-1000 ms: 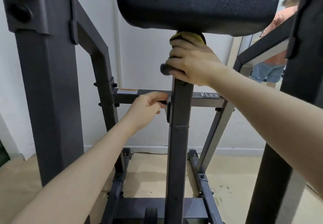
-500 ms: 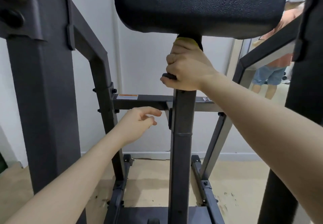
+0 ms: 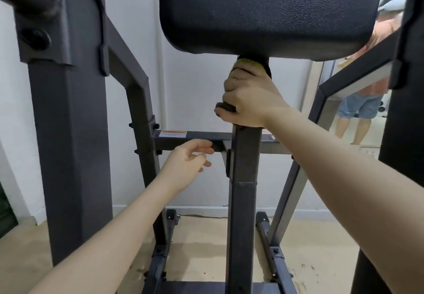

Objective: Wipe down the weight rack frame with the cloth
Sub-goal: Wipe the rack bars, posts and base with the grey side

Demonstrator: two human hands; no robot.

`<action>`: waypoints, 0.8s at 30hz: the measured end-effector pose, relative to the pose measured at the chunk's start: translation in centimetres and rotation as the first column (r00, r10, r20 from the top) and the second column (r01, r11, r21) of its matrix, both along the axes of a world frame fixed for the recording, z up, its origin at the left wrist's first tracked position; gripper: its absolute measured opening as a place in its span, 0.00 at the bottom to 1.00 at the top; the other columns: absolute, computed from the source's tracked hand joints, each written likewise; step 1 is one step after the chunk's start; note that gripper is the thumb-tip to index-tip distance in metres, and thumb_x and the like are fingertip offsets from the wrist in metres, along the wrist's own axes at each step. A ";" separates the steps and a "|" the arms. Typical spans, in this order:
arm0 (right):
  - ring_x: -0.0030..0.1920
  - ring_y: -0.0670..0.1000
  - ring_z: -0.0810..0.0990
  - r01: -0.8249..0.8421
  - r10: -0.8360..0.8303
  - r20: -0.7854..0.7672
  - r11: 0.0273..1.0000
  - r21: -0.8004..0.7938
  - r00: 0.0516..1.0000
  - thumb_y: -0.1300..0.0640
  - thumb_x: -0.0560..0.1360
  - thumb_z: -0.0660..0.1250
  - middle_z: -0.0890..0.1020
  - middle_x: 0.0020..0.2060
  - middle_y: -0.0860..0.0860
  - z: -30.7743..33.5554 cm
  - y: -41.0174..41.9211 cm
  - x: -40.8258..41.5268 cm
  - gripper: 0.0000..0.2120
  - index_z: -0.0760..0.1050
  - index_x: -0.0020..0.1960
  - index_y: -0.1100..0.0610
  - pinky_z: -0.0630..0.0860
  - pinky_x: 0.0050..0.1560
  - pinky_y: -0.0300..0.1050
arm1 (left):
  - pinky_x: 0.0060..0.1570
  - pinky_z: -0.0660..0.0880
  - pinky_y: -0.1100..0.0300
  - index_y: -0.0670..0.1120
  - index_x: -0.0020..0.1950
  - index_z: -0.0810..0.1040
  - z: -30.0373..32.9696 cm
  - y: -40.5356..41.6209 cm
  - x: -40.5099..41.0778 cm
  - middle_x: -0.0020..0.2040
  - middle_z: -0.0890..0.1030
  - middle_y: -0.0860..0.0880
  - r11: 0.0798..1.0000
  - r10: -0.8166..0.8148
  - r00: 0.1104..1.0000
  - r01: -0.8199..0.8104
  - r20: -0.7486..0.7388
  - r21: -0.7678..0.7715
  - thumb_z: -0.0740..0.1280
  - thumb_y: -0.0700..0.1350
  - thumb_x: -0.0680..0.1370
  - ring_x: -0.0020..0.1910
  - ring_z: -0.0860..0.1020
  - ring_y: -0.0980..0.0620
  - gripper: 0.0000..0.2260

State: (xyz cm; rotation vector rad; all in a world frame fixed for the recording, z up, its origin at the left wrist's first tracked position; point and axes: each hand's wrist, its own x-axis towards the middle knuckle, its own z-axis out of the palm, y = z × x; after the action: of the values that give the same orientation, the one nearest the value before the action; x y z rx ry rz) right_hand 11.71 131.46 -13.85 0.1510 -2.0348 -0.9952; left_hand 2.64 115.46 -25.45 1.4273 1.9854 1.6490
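The dark grey rack frame fills the view, with a central upright post (image 3: 244, 202) under a black padded rest (image 3: 270, 11). My right hand (image 3: 249, 101) is wrapped around the top of that post just below the pad, pressing a yellow cloth (image 3: 249, 62) against it; only a small edge of the cloth shows above my fingers. A black knob (image 3: 226, 107) sticks out under my fingers. My left hand (image 3: 188, 163) hovers with loosely curled fingers in front of the horizontal crossbar (image 3: 195, 141), touching nothing.
A thick frame column (image 3: 68, 133) stands close on the left and another (image 3: 403, 133) on the right. A mirror (image 3: 358, 110) behind reflects a person in an orange top and blue shorts. White wall behind, beige floor (image 3: 202, 248) and base rails below.
My left hand has let go of the crossbar and drawn back slightly. My right hand with the cloth stayed high on the post; the view shifted a little.
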 end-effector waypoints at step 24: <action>0.71 0.61 0.65 -0.334 0.022 -0.433 0.672 -0.661 0.901 0.56 0.78 0.58 0.60 0.74 0.61 -12.4 -0.7 2.3 0.24 0.64 0.72 0.60 0.70 0.66 0.53 | 0.58 0.71 0.70 0.67 0.65 0.64 -0.1 3.2 2.9 0.62 0.76 0.59 0.983 -0.123 0.990 0.131 -0.071 0.130 0.64 0.37 0.78 0.59 0.75 0.63 0.26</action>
State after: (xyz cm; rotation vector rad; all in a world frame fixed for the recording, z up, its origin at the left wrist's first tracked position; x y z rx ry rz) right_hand 14.04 130.78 -26.21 -0.2541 -1.8337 -0.0126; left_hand 5.55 118.68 -25.55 1.6354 1.8025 1.7303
